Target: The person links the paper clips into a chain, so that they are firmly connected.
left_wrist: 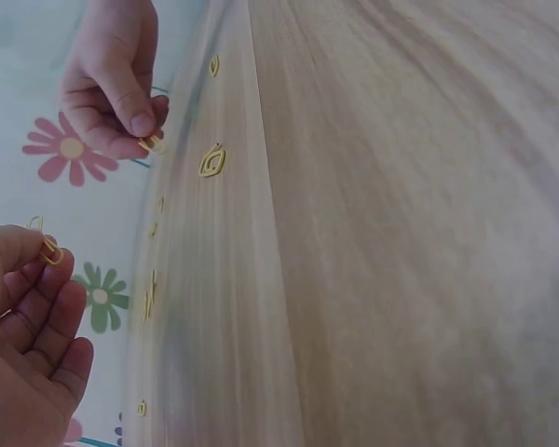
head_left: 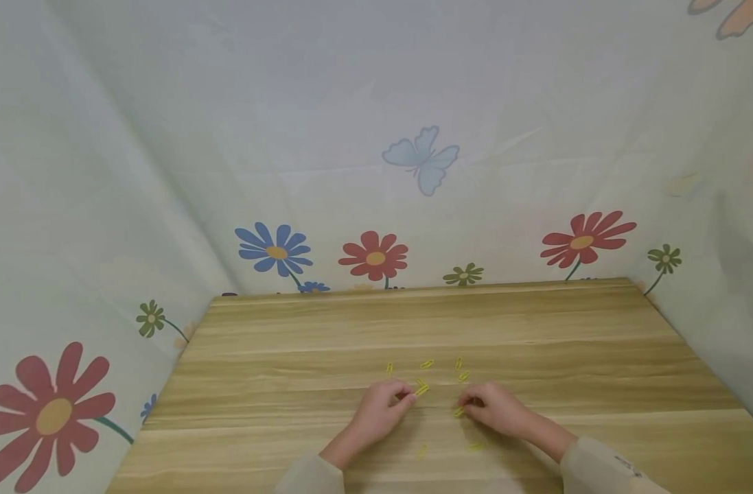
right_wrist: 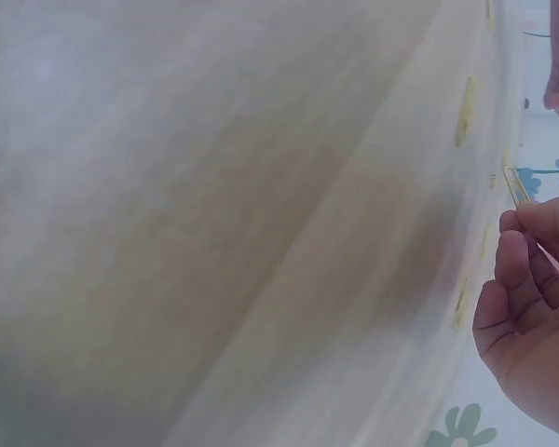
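Head view, backed by both wrist views, puts two thin yellow clips at the heart of the work. The left-hand clip (left_wrist: 51,252) is pinched between thumb and fingertip of the left hand (head_left: 379,409), which sits at 9 o'clock from the gap between the hands; its remaining fingers curl loosely. The right-hand clip (head_left: 459,412) is held in a similar narrow pinch by the right hand (head_left: 495,409), at 3 o'clock. The held clips are apart. From above, clips overlap at the left fingertips, so I cannot tell there which is held and which may lie beneath.

My judgement: the step in hand is steadying one clip per hand just above the surface. The next move calls for a light fingertip grip on slim wire, and care not to brush the neighbours.

Around the gap, loose clips (head_left: 427,364) lie on the wooden counter (head_left: 277,336): at 12 o'clock, then roughly 1, 2, between 4 and 5, between 6 and 7, and 10. Pale sleeves (head_left: 605,470) come in from 5 and 7 o'clock. Farther out, past the counter's 12 o'clock edge, hangs a backdrop (head_left: 327,123) printed with flowers and a butterfly (head_left: 422,163).
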{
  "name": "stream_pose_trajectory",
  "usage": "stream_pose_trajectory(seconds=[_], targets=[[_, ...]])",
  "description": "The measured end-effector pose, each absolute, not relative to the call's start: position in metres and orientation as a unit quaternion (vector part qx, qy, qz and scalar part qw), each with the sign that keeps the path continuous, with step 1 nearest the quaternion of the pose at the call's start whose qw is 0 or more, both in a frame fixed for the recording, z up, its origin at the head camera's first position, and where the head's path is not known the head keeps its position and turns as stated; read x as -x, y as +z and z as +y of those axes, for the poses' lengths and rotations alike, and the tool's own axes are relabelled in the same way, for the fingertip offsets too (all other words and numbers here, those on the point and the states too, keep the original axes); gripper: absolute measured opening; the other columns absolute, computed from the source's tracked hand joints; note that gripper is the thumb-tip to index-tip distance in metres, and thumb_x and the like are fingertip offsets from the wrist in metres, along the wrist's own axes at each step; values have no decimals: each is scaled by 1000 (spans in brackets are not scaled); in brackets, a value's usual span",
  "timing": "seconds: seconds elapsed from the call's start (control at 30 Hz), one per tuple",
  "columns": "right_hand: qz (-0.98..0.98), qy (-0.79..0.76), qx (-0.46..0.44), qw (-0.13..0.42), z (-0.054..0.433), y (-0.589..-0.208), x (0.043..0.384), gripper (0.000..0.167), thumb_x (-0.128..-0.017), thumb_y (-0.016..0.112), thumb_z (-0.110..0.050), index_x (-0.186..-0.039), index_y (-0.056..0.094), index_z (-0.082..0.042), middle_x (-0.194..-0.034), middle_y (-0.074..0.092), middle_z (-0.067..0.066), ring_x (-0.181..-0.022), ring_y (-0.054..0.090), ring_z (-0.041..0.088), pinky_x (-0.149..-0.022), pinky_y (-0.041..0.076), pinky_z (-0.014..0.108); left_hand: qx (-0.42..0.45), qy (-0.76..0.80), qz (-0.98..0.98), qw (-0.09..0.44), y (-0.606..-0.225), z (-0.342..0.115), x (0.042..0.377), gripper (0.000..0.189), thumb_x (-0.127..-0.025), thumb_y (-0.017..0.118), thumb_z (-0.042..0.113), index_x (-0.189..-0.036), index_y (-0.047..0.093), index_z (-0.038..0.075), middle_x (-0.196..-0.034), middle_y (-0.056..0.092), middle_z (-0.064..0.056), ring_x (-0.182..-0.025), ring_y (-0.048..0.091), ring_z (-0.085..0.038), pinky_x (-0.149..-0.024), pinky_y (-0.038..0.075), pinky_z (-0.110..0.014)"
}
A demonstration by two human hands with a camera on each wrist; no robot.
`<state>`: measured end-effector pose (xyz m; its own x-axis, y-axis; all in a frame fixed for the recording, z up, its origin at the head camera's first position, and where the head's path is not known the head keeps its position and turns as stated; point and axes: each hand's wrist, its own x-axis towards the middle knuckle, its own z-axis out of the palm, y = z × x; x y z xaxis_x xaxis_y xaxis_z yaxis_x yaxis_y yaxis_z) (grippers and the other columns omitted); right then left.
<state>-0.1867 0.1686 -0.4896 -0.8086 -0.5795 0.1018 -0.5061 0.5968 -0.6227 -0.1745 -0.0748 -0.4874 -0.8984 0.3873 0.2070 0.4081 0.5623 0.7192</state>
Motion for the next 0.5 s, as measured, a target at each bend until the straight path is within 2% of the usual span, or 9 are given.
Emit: stream_pose_trajectory(seconds=[0.2, 0.5], targets=[[883, -353, 305, 49, 165, -481, 188, 10, -78, 60, -2, -86, 66, -2, -78, 65, 4, -65, 49, -1, -56, 43, 17, 225, -416, -881, 8, -489, -73, 175, 17, -87, 55, 20, -89, 66, 7, -84, 64, 2, -79, 57, -5, -68, 46, -18], [878, -374, 298, 24, 160, -471, 188, 8, -79, 60, -3, -84, 65, -7, -78, 65, 3, -64, 49, -1, -56, 44, 17, 213, -412, -886, -11, -484, -66, 175, 18, -87, 55, 24, -88, 66, 10, -85, 64, 5, -80, 56, -4, -70, 45, -19]])
